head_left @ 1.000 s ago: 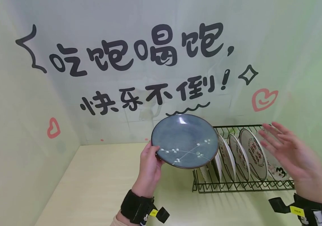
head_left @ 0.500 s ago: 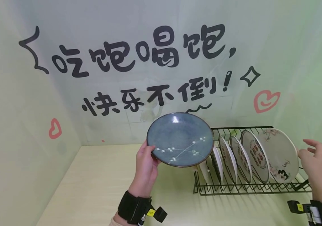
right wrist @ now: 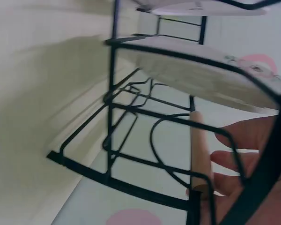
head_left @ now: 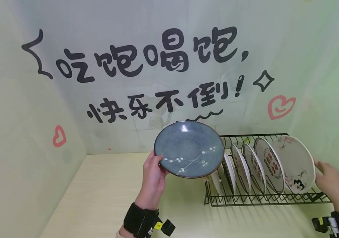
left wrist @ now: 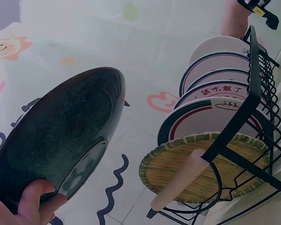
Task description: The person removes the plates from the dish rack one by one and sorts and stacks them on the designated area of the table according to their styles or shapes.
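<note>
My left hand (head_left: 152, 178) grips a blue round plate (head_left: 188, 148) with white blossom sprigs by its left rim, thumb on the upper face. From below, the left wrist view shows its dark underside (left wrist: 70, 126). A black wire dish rack (head_left: 255, 200) holds several plates on edge. My right hand (head_left: 331, 181) is at the rack's right end, beside a large white floral plate (head_left: 295, 165). Seen from the right wrist, my fingers (right wrist: 225, 161) curl against the wooden handle (right wrist: 200, 154) of the rack, and a fingertip peeks past its far side.
A round woven tray (left wrist: 166, 168) stands in the rack's left end, behind another wooden handle (left wrist: 180, 180). The pale table (head_left: 104, 195) extends left of the rack. A wall (head_left: 121, 135) with black lettering rises right behind.
My right hand has come from above the rack out around its right end and down to the handle. The blue plate stays in my left hand, shifted slightly left.
</note>
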Demonstrator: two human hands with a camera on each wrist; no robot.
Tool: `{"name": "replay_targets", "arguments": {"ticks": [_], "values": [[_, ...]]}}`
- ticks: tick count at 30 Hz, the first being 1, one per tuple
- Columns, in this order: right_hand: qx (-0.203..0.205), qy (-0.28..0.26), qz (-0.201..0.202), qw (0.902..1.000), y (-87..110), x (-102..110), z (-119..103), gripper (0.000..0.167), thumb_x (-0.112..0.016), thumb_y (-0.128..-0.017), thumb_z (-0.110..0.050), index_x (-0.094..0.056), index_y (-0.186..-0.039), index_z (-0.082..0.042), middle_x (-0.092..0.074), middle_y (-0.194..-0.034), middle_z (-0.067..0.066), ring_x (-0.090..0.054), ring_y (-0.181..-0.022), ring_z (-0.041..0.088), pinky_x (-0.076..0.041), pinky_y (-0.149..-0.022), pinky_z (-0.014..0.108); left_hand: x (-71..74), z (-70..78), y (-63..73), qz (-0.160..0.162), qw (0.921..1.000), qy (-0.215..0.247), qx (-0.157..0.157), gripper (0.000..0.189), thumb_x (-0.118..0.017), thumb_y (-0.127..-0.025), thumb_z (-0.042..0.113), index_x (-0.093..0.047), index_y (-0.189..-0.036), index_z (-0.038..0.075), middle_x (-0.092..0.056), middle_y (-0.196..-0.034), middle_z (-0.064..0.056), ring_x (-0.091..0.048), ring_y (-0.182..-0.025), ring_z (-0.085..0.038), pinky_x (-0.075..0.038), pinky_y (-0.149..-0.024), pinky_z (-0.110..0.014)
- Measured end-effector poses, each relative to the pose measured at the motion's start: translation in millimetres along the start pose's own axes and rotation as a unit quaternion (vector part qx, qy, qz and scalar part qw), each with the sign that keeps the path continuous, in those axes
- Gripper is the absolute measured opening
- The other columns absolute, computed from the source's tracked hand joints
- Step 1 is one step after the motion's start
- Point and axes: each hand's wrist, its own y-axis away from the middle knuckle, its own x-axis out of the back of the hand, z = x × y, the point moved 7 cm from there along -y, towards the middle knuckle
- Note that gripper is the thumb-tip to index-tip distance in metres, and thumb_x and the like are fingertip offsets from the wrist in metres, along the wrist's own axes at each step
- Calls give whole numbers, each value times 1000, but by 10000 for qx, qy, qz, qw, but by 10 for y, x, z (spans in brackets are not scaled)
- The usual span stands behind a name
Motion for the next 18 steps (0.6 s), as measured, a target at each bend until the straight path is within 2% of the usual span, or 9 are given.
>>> {"name": "replay_targets", "arguments": {"ticks": [1,3,5,7,10,13,18], "values": [[21,82,-30,10000,2,-4,7,61,-37,-99,-22,-15,-140,19,-20,-136,47,-22,-122,63,-29,-90,73,9,-4,-1,10,10000,-1,10,49,-36,-94,2,-38,-143,4,-47,-135,-22,-64,-88,-14,-53,-61,-23],[-151,305,49,9994,6,7,21,54,-34,-97,-10,-17,-140,18,-23,-135,47,-29,-117,62,-38,-80,63,22,-7,2,27,10000,-6,19,49,-36,-94,2,-38,-143,5,-47,-134,-21,-64,-88,-14,-53,-61,-24],[-401,502,182,9978,10,42,25,50,-32,-94,-2,-21,-139,19,-27,-133,47,-34,-113,61,-40,-74,58,36,-12,3,49,10000,-2,35,49,-37,-93,2,-39,-142,5,-49,-132,-20,-64,-87,-14,-53,-60,-24],[-606,704,351,9951,15,82,23,47,-32,-94,-1,-27,-136,19,-34,-128,46,-38,-108,61,-41,-70,56,48,-15,6,60,10000,1,41,49,-37,-93,1,-40,-142,5,-51,-129,-19,-65,-85,-14,-53,-59,-24],[-780,804,542,9922,30,127,14,43,-35,-93,1,-36,-132,19,-41,-122,46,-47,-90,54,-44,-60,49,71,-11,7,73,10000,33,23,49,-37,-93,1,-41,-141,5,-55,-123,-16,-65,-81,-13,-53,-58,-24],[-860,816,654,9908,38,144,16,42,-35,-90,3,-39,-129,19,-43,-119,45,-47,-73,44,-35,-48,37,106,2,5,96,9999,64,-25,48,-36,-93,1,-41,-141,4,-58,-116,-13,-65,-77,-12,-52,-57,-24],[-983,794,728,9893,21,147,47,43,-37,-89,2,-41,-129,18,-44,-120,44,-48,-83,51,-34,-48,35,220,16,-5,299,9994,168,-96,45,-36,-94,1,-46,-138,5,-61,-104,-8,-63,-71,-12,-51,-54,-24]]}}
